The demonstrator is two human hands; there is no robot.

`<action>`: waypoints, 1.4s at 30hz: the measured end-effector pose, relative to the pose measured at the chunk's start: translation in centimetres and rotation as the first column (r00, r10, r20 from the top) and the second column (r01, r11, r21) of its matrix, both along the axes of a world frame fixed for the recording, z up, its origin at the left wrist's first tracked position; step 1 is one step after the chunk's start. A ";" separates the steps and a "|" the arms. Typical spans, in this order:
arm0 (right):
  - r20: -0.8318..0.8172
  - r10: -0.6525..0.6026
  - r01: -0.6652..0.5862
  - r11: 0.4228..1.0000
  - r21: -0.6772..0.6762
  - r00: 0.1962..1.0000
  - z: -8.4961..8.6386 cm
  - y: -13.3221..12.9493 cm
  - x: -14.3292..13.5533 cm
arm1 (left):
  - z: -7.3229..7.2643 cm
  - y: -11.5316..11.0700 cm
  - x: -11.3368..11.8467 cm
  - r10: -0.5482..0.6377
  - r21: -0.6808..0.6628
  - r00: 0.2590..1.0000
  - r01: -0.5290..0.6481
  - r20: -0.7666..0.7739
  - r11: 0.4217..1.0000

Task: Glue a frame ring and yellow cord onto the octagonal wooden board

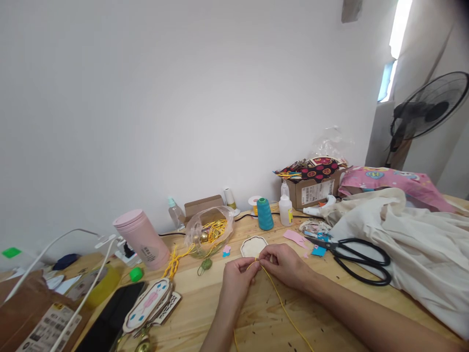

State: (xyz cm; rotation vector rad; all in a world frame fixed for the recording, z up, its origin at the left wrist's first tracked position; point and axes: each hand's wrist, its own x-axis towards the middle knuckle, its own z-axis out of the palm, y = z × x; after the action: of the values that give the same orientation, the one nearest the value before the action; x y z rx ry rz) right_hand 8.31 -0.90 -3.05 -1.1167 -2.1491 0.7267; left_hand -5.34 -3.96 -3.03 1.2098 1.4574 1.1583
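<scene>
My left hand (237,279) and my right hand (281,263) meet at the lower middle, both with fingers pinched on a thin yellow cord (280,299). The cord's two ends hang down toward the front edge of the view. Just beyond my fingertips lies a pale scalloped plaque (253,245) with a darker rim, and the cord is held at its near edge. Whether the cord passes through the plaque is hidden by my fingers. A teal thread cone (265,214) and a white glue bottle (285,210) stand behind.
Black scissors (359,256) and white cloth (399,230) lie right. A cardboard box (315,192) stands behind. A bag of yellow cords (214,230), a pink tumbler (142,239), decorated plaques (148,304) and a black phone (112,315) are left.
</scene>
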 end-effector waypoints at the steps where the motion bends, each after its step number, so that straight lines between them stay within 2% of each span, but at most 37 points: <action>1: -0.001 0.008 -0.008 1.000 0.002 1.000 0.0 0.0 0.0 | 0.1 0.0 0.0 0.001 0.005 1.000 -0.001 0.007 1.000; 7: 0.010 0.039 -0.039 0.999 0.001 0.999 0.2 -0.1 0.1 | 0.2 -0.1 0.1 0.019 0.025 1.000 -0.018 -0.020 1.000; 11: 0.009 0.033 -0.033 0.999 0.000 0.999 0.2 -0.1 0.1 | -0.1 0.0 -0.1 0.026 0.098 0.997 -0.020 -0.067 0.995; 17: 0.027 -0.011 0.011 1.000 -0.019 1.000 -0.1 0.3 0.1 | -0.9 0.2 -0.3 -0.020 0.119 1.000 0.018 0.018 0.993; 22: 0.050 0.047 -0.050 0.997 0.065 0.998 -0.4 0.6 0.3 | -1.2 0.2 -0.6 -0.044 0.173 0.999 0.045 -0.006 0.984; 27: 0.154 0.018 -0.043 0.985 0.164 0.988 0.3 0.2 0.3 | -1.1 0.2 -0.6 -0.048 0.152 0.999 0.051 -0.023 0.987; 31: 0.170 -0.032 0.012 0.993 0.119 0.985 0.1 0.1 0.1 | -1.3 0.3 -0.6 -0.034 0.117 0.999 0.036 -0.019 0.992; 34: 0.042 -0.032 0.037 0.992 -0.123 0.999 -0.6 0.4 -0.1 | -1.5 0.3 -0.6 -0.020 0.089 0.999 0.022 -0.028 0.996; 37: -0.200 0.002 -0.081 0.918 -0.389 0.980 -0.4 0.9 0.2 | -1.6 0.4 -0.8 -0.005 0.067 1.000 0.006 -0.025 0.998; 40: -0.337 0.091 -0.240 0.870 -0.431 0.937 1.5 1.1 2.0 | -1.5 0.4 -1.0 0.027 0.069 0.999 -0.024 -0.040 0.997; 42: -0.467 0.164 -0.357 0.862 -0.360 0.869 3.3 1.0 4.2 | -1.4 0.3 -1.0 0.046 0.072 0.998 -0.042 -0.050 0.996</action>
State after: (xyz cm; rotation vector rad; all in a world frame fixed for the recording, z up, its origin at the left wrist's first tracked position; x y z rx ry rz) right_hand 12.56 0.13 0.27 -0.7653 -1.8192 1.4963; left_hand -6.34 -3.63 -4.39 1.2707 1.4993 1.2258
